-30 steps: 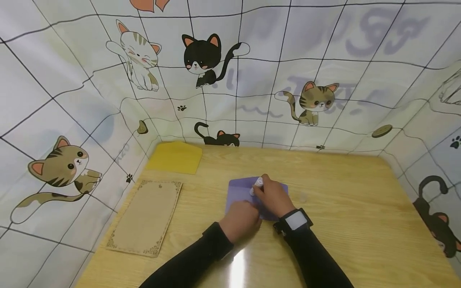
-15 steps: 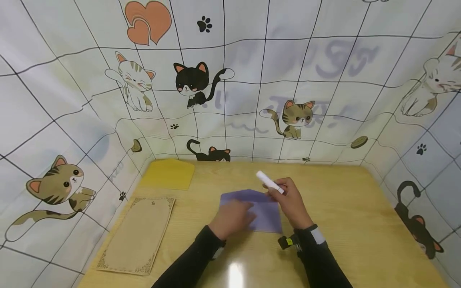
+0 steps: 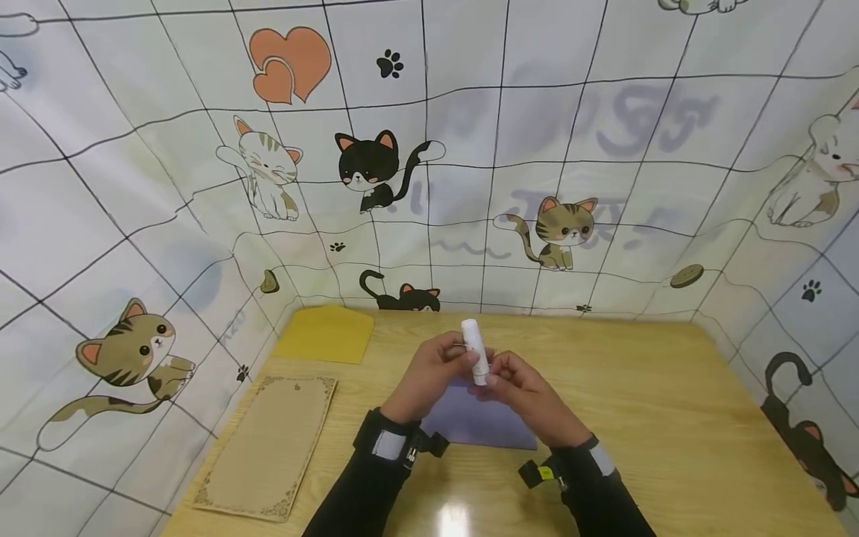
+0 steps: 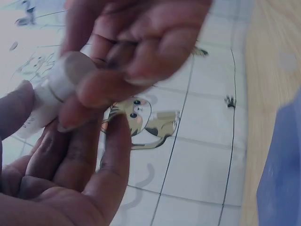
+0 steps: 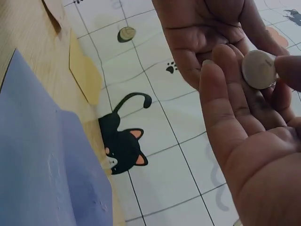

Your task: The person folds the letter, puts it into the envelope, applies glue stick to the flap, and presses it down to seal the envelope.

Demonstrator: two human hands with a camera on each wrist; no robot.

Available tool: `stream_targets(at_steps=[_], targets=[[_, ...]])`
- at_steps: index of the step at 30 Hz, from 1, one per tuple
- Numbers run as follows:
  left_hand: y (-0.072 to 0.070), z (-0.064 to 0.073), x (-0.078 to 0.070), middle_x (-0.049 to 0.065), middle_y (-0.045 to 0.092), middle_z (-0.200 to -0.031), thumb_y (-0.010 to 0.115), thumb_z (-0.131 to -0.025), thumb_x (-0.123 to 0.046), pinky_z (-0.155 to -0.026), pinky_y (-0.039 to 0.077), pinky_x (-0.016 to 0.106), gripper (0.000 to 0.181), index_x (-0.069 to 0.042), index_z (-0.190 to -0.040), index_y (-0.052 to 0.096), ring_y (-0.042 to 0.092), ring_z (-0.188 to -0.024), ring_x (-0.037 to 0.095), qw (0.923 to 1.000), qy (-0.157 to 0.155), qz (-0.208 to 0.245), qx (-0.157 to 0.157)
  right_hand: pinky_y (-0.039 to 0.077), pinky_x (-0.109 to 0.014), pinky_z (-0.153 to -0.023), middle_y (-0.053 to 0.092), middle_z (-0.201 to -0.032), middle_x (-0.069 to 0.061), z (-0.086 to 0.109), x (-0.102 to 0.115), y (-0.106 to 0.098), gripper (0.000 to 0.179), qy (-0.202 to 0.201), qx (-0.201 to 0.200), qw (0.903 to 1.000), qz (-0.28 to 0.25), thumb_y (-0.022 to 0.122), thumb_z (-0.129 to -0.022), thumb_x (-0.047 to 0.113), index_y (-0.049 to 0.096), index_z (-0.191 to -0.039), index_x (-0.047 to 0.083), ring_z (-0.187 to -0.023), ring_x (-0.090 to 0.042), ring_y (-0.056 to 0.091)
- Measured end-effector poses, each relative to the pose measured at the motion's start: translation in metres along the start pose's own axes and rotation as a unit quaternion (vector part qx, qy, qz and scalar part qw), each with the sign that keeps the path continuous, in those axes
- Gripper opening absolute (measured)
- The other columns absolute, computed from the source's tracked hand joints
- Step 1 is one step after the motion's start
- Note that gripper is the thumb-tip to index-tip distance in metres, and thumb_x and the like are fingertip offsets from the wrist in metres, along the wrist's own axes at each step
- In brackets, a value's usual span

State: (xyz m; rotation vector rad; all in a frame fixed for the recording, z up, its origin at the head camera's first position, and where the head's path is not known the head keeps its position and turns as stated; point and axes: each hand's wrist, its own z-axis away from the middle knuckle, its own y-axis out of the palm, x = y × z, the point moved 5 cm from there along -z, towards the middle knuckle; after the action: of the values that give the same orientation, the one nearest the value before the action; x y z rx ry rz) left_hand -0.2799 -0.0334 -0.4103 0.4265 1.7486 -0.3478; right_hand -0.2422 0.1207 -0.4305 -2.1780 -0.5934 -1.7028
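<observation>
A white glue stick (image 3: 473, 349) is held upright between both hands above the table. My left hand (image 3: 429, 373) grips its barrel, with the thumb against the side in the left wrist view. At its lower end, my right hand (image 3: 533, 399) pinches the base between thumb and fingers. In the right wrist view the round end of the glue stick (image 5: 259, 69) faces the camera. Below the hands lies a purple envelope (image 3: 483, 426), its upper part hidden by them. Small shiny marks show on the envelope (image 5: 42, 155) in the right wrist view.
A yellow envelope (image 3: 325, 335) lies at the back left of the wooden table (image 3: 637, 418). In front of it is a tan sheet with ornate corners (image 3: 268, 447). A cat-print curtain (image 3: 463, 186) encloses the table's back and sides.
My right hand has lifted the glue stick off the purple envelope. My left hand has left the envelope and come up to grip the glue stick too. The head view has tilted up.
</observation>
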Motion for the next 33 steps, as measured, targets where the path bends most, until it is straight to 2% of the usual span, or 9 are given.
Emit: stream_targets(at_steps=[3,7,14,16,21,24,27,30,33], targets=[[-0.002,0.0,-0.001,0.012,0.075,-0.108,0.071,-0.09,-0.021,-0.077,0.057,0.032,0.03,-0.006,-0.116,0.064,0.067,-0.1,0.026,0.9997,0.002,-0.009,-0.02,0.055,-0.046,-0.093,0.052,-0.127,-0.02,0.0,-0.001,-0.002,0.022,0.001,-0.013,0.9999,0.001,0.052,-0.102,0.013,0.037,-0.108,-0.002,-0.113,-0.038,0.059],[0.001,0.002,0.0,0.006,0.077,-0.092,0.083,-0.079,-0.024,-0.074,0.057,0.039,0.029,-0.015,-0.103,0.069,0.068,-0.089,0.024,0.9967,0.001,-0.041,-0.07,0.057,-0.035,-0.076,0.062,-0.103,-0.014,0.0,-0.001,-0.003,0.034,0.011,-0.083,0.9948,0.058,0.069,-0.091,0.014,0.04,-0.103,0.001,-0.093,-0.028,0.062],[0.016,0.005,0.003,-0.002,0.068,-0.086,0.087,-0.07,-0.047,-0.07,0.056,0.038,0.046,-0.022,-0.094,0.057,0.064,-0.083,0.011,0.9751,0.008,-0.169,-0.144,0.051,-0.034,-0.059,0.05,-0.083,-0.008,-0.001,-0.009,-0.005,0.036,0.021,-0.197,0.9531,0.228,0.08,-0.083,0.027,0.046,-0.086,0.014,-0.066,-0.019,0.053],[0.016,0.005,0.002,-0.001,0.069,-0.088,0.084,-0.072,-0.047,-0.074,0.057,0.037,0.044,-0.022,-0.096,0.058,0.064,-0.085,0.011,0.9751,0.009,-0.166,-0.146,0.051,-0.034,-0.06,0.052,-0.085,-0.006,-0.002,-0.008,-0.004,0.035,0.025,-0.183,0.955,0.232,0.078,-0.084,0.03,0.047,-0.087,0.014,-0.07,-0.018,0.055],[0.011,0.003,0.005,0.009,0.073,-0.102,0.075,-0.087,-0.028,-0.076,0.056,0.032,0.031,-0.013,-0.113,0.066,0.066,-0.095,0.02,0.9955,-0.004,-0.042,-0.084,0.057,-0.044,-0.086,0.05,-0.11,-0.015,-0.001,-0.006,-0.002,0.027,0.01,-0.061,0.9952,0.075,0.056,-0.101,0.023,0.04,-0.097,0.002,-0.106,-0.029,0.06],[0.008,0.004,0.006,0.012,0.073,-0.11,0.069,-0.092,-0.019,-0.071,0.053,0.028,0.031,-0.008,-0.121,0.065,0.065,-0.1,0.024,0.9988,-0.015,0.0,-0.047,0.055,-0.051,-0.091,0.049,-0.118,-0.02,0.001,-0.003,-0.003,0.023,-0.001,-0.026,0.9996,0.012,0.051,-0.102,0.013,0.034,-0.097,-0.001,-0.112,-0.039,0.059],[0.007,0.003,0.006,0.011,0.074,-0.106,0.071,-0.089,-0.015,-0.07,0.053,0.029,0.029,-0.007,-0.117,0.067,0.065,-0.097,0.024,0.9987,-0.015,-0.012,-0.048,0.058,-0.045,-0.085,0.053,-0.11,-0.017,0.001,-0.001,-0.004,0.032,-0.001,-0.045,0.9987,0.026,0.06,-0.097,0.012,0.032,-0.095,-0.001,-0.104,-0.036,0.063],[0.009,0.003,0.006,0.007,0.074,-0.096,0.079,-0.082,-0.017,-0.072,0.055,0.033,0.026,-0.012,-0.106,0.07,0.066,-0.093,0.022,0.9959,-0.011,-0.046,-0.077,0.055,-0.034,-0.071,0.05,-0.09,-0.01,0.0,0.0,-0.005,0.045,0.014,-0.112,0.9882,0.104,0.074,-0.088,0.022,0.033,-0.089,0.003,-0.084,-0.023,0.063],[0.015,0.003,0.007,0.005,0.071,-0.091,0.086,-0.075,-0.026,-0.077,0.056,0.039,0.031,-0.015,-0.098,0.068,0.065,-0.091,0.019,0.9908,-0.005,-0.078,-0.111,0.045,-0.032,-0.059,0.04,-0.075,-0.007,0.001,0.001,-0.006,0.054,0.035,-0.19,0.9588,0.208,0.082,-0.08,0.036,0.036,-0.082,0.008,-0.067,-0.018,0.05]])
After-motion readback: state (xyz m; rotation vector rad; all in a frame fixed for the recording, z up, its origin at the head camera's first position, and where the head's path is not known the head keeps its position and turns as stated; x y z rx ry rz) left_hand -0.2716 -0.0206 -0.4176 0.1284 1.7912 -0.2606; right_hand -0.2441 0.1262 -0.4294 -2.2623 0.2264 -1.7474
